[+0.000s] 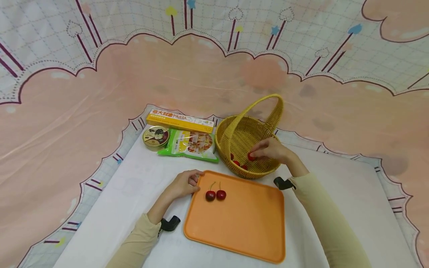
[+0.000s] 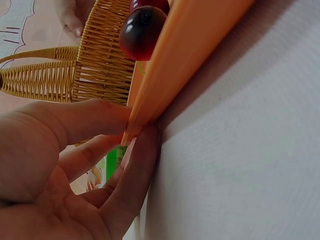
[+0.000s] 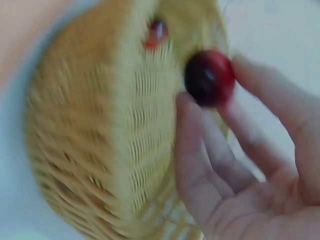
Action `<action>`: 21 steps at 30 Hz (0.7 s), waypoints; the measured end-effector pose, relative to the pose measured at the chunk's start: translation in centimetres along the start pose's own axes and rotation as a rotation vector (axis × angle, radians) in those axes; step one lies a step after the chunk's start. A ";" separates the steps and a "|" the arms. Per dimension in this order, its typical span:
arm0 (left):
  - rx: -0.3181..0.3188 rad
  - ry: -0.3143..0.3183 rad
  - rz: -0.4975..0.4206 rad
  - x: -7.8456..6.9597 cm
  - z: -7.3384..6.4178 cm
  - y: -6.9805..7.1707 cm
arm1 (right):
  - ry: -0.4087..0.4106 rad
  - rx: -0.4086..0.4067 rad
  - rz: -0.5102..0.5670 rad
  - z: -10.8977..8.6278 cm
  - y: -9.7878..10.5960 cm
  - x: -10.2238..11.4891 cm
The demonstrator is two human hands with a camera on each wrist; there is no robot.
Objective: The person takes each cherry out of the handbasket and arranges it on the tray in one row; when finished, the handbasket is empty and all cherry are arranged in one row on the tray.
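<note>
My right hand [image 1: 270, 149] pinches a dark red cherry [image 3: 210, 78] between thumb and fingertips, over the opening of the yellow wicker basket [image 1: 223, 130]. Several other cherries [image 1: 236, 163] lie at the basket's near left side, partly hidden by its wall and handle. With thumb and fingers, my left hand [image 1: 183, 184] grips the far left corner of the orange tray [image 1: 241, 223]. Two cherries with green stems sit side by side on that tray, a left cherry [image 1: 210, 195] and a right cherry [image 1: 221, 195], close to the left hand.
Left of the basket lie a yellow and white pasta box [image 1: 181, 120], a round tin [image 1: 156, 137] and a green food packet [image 1: 187, 145]. A white cloth [image 1: 335, 193] covers the table. Behind it hangs a patterned curtain [image 1: 161, 74].
</note>
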State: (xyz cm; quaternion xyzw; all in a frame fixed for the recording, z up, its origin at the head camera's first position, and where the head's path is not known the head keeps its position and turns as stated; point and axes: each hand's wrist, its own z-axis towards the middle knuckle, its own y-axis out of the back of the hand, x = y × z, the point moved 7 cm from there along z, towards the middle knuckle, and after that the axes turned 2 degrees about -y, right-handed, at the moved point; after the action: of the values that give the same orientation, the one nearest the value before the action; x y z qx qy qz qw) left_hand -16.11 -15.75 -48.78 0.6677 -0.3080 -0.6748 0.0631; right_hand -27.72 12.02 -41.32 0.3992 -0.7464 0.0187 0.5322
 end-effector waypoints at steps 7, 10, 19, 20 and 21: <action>0.006 0.007 0.009 -0.1 0.1 0.0 | 0.091 -0.158 0.228 -4.9 -3.6 -0.3; 0.016 -0.006 0.012 -0.3 0.2 -0.1 | 0.147 -0.179 0.252 -6.8 -6.1 -0.8; 0.004 -0.004 0.020 -0.1 0.2 0.0 | 0.114 -0.291 0.039 -6.8 -12.8 -3.5; 0.006 -0.004 0.020 -0.1 0.2 0.0 | 0.103 -0.312 0.023 -6.7 -13.1 -3.7; 0.008 -0.009 0.015 -0.1 0.2 0.0 | 0.091 -0.330 0.018 -6.5 -13.3 -4.0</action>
State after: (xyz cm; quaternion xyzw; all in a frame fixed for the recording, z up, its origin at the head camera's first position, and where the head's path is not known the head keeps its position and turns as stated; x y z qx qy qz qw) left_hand -16.27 -15.60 -48.69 0.6624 -0.3160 -0.6762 0.0643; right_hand -14.04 8.21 -47.01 0.2984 -0.7182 -0.0812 0.6234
